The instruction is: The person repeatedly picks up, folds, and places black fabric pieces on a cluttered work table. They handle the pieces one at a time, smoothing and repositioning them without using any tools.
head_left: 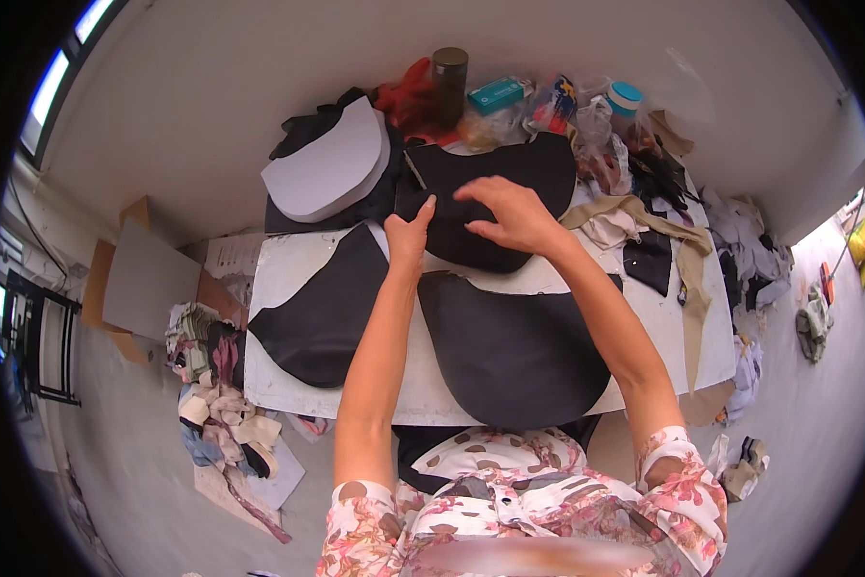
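Note:
A dark, curved cut panel (490,173) lies at the far middle of the table, and both hands are at it. My left hand (409,238) is closed on the panel's left edge, thumb on top. Over the panel's middle, my right hand (514,213) is open with its fingers apart and slightly bent; whether the fingertips touch the surface I cannot tell. Nearer me lies a second black panel (519,351), rounded at its front edge. Another black panel (322,313) rests to the left, partly behind my left forearm.
White curved sheets (331,173) sit on black material at the far left of the white table (413,399). Along the wall stand a dark lidded jar (450,82), a teal box (500,94) and plastic bags. Beige strips (694,298) hang at the right. Cloth scraps (225,409) pile up at the left.

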### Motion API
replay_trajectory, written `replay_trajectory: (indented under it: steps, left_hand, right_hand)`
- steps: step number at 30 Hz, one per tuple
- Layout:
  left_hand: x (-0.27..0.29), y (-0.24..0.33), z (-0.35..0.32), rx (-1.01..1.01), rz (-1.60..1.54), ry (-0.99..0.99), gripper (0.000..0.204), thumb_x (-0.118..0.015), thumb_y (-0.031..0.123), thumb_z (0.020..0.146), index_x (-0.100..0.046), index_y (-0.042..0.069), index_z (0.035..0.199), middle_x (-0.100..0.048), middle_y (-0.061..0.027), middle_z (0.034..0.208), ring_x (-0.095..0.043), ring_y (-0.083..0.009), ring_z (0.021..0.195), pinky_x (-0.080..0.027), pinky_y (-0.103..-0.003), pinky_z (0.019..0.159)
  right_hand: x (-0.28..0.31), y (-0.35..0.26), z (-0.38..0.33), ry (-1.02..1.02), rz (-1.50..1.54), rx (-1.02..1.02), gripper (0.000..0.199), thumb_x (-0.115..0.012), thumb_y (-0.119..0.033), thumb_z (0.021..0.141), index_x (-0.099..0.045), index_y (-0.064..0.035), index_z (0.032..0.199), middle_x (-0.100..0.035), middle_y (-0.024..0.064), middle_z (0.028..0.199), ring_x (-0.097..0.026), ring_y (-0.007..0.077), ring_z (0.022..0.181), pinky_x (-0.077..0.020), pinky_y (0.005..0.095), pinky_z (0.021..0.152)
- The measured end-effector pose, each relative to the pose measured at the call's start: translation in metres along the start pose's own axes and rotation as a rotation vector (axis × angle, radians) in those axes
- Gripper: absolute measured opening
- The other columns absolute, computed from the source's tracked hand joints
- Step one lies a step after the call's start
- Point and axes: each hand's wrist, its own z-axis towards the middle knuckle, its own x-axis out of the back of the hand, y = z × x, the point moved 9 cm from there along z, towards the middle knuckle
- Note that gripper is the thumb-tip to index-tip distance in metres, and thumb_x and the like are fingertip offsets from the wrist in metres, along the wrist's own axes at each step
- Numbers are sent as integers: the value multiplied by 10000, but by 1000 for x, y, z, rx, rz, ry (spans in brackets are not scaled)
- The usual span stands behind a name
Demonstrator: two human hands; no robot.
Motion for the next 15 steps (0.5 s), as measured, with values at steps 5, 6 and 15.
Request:
replay_trajectory:
  steps: [5,6,15]
  left_hand:
    - [-15,113,-67,-746,204,-56,190,-694,127,891,-707,-10,1023,-710,-49,801,-579,-73,719,-477,-255,675]
    - [-15,122,-74,-813,262,-46,172,-692,113,893,-711,0,1021,-698,-48,784,-568,-73,706,-477,-259,673]
    - [41,134,-87,-740,-36,55,249,-663,148,938,-679,-60,1075,-674,5,922,-554,-69,820,-447,-218,764]
  right_hand:
    - [8,9,29,-58,111,133,427,-689,-136,702,-652,-100,1126,-680,120,981,-603,296,1037,-457,400,856]
    - [9,17,27,-137,-9,141,418,-687,-129,694,-659,-95,1110,-680,121,966,-606,300,1022,-445,402,874]
    - [127,72,-54,-3,173,-327,252,-735,-144,769,-692,-46,998,-684,46,979,-625,164,931,-424,351,998]
